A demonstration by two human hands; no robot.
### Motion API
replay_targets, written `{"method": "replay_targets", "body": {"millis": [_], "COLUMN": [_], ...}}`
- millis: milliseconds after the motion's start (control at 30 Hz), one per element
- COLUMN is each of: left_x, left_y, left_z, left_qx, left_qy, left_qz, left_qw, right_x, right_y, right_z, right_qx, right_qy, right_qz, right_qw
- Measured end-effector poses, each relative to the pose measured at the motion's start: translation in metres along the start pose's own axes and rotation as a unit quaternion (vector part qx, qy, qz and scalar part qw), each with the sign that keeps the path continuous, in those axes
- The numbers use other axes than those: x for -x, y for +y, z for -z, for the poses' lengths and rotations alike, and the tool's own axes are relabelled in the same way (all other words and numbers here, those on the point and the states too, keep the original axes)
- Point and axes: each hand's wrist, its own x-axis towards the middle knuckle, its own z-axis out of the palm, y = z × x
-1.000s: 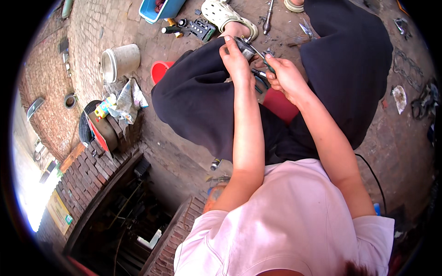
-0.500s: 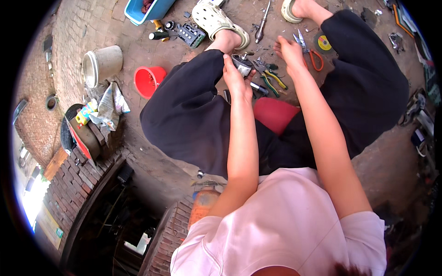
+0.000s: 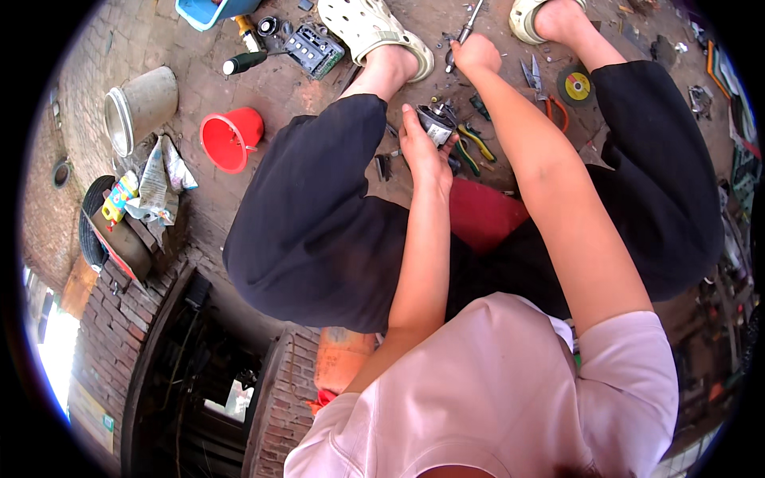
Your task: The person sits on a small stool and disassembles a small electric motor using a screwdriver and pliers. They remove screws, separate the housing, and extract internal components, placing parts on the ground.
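Note:
In my left hand (image 3: 425,155) rests a small dark cylindrical motor (image 3: 437,125) with a pale label on its side and a metal shaft at its top. The fingers curl round it from below. Farther out, my right hand (image 3: 476,57) is closed on a screwdriver (image 3: 465,33), whose shank points away from me and whose dark handle end shows beside the hand. Pliers with yellow-green handles (image 3: 478,145) lie on the ground just right of the motor. Scissors with orange handles (image 3: 551,107) lie to the right of my right forearm.
A yellow-centred grinding disc (image 3: 575,85) lies by my right leg. Left of my left foot are a black circuit module (image 3: 313,50) and a dark-handled tool (image 3: 243,63). A red bucket (image 3: 231,139), a whitish bucket (image 3: 142,110) and a blue bin (image 3: 209,11) stand farther left.
My right hand has moved away from beside the scissors, up and left, and has taken hold of the screwdriver on the ground. The left hand still holds the motor.

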Motion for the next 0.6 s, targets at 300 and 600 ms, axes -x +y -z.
{"method": "replay_targets", "body": {"millis": [300,600], "left_x": [0.003,0.010], "left_y": [0.010,-0.001], "left_z": [0.003,0.031], "left_qx": [0.025,0.008], "left_qy": [-0.012,0.017], "left_qz": [-0.001,0.034], "left_qw": [1.000,0.999], "right_x": [0.002,0.013], "right_y": [0.021,0.012], "right_z": [0.014,-0.008], "right_qx": [0.002,0.011], "right_qy": [-0.006,-0.015], "right_qz": [0.028,0.033], "right_qw": [1.000,0.999]}}
